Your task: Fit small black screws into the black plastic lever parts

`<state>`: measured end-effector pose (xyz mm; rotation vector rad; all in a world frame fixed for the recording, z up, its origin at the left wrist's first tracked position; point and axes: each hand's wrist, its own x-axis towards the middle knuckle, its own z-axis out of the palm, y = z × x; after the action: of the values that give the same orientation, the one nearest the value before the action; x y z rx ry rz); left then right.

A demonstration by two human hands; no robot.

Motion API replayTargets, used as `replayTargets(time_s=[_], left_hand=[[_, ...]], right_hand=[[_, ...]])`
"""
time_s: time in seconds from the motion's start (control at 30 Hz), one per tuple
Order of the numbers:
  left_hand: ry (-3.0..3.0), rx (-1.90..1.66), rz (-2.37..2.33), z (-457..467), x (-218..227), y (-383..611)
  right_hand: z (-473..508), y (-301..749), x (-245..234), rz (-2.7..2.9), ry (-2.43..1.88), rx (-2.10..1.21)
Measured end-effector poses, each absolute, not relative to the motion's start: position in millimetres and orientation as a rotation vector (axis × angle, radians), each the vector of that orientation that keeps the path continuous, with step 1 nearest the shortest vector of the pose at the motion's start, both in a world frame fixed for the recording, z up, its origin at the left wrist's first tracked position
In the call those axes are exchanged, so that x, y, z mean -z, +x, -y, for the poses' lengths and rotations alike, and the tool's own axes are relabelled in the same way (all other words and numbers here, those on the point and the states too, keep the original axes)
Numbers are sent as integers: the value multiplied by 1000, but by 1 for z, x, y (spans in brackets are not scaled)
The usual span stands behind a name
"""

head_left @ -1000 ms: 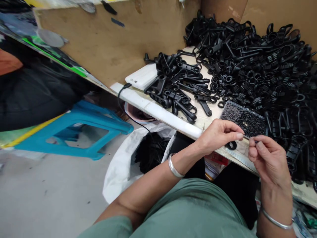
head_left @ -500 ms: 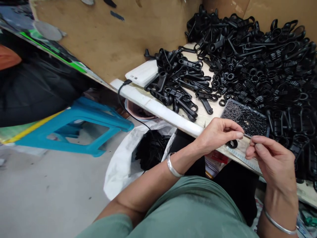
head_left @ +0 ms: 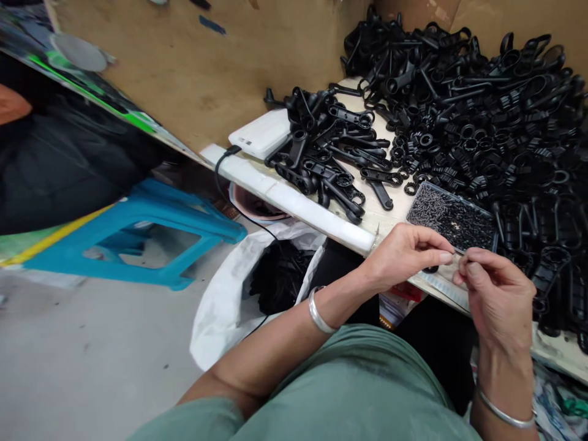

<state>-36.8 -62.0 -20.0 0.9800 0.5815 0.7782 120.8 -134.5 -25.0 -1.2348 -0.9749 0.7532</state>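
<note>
My left hand [head_left: 411, 254] is closed in a pinch, thumb against forefinger, over the table's front edge. Close to its fingertips, my right hand [head_left: 496, 288] pinches too, with its fingers curled. Whatever either hand holds is too small to make out. Just behind the fingers lies a clear plastic box [head_left: 452, 217] filled with tiny dark parts. A black ring [head_left: 430, 269] rests on the table beneath my left hand, mostly covered by it.
Black plastic handle-like parts [head_left: 342, 144] lie left of the box, and a large heap of black pieces [head_left: 463, 92] fills the back right. A white power bank [head_left: 260, 133] with a cable sits at the left. Below are a white sack [head_left: 215, 306] and a blue stool [head_left: 138, 233].
My right hand has moved left, bringing its fingertips nearly against those of my left hand. The left hand keeps its pinch and covers more of the black ring.
</note>
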Motion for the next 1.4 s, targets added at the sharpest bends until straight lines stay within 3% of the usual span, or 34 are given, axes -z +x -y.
replayTargets(time_s=[0.67, 1.03, 1.4], left_hand=[[923, -793, -633, 65, 21, -34], [1131, -846, -629, 65, 24, -37], [1318, -906, -709, 72, 28, -34]], right_hand=[[143, 114, 24, 1202, -1506, -369], [147, 118, 21, 1502, -1601, -26], [150, 113, 20, 1550, -1626, 102]])
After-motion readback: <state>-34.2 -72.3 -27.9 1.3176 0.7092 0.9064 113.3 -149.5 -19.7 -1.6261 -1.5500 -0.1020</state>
